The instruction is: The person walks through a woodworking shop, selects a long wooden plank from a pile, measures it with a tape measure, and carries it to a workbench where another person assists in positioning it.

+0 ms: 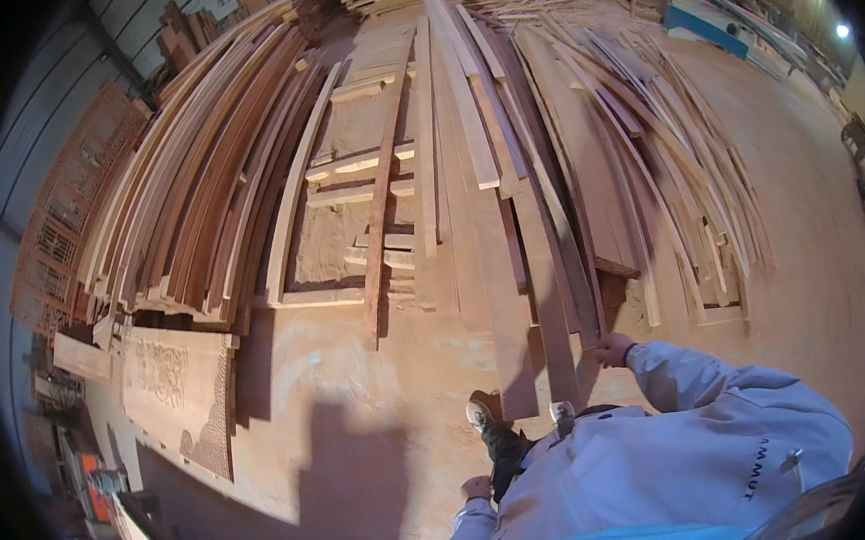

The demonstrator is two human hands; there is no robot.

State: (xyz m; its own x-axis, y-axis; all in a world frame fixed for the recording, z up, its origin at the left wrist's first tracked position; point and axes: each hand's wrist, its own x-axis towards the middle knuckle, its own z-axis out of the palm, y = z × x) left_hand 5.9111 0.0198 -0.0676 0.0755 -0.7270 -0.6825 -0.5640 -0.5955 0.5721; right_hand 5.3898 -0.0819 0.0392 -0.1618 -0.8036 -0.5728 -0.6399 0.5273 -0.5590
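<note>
My right hand (614, 350) reaches out over the lower ends of several long boards, fingers drawn together. It is at the end of a dark narrow board (578, 290); whether it grips that board or something thin cannot be made out. Beside it, a long brown board (547, 307) runs down toward my shoes (479, 413). A wider pale board (509, 335) lies just left of that one. My left hand (478, 488) hangs low beside my dark trouser leg, its fingers curled, with nothing visible in them.
Stacked long planks (215, 175) fill the left side, with a carved wooden panel (175, 388) leaning in front. Cross-pieces (360, 165) lie on the floor between the piles. More thin strips (686, 162) spread out at right. A blue machine (705, 32) stands far right.
</note>
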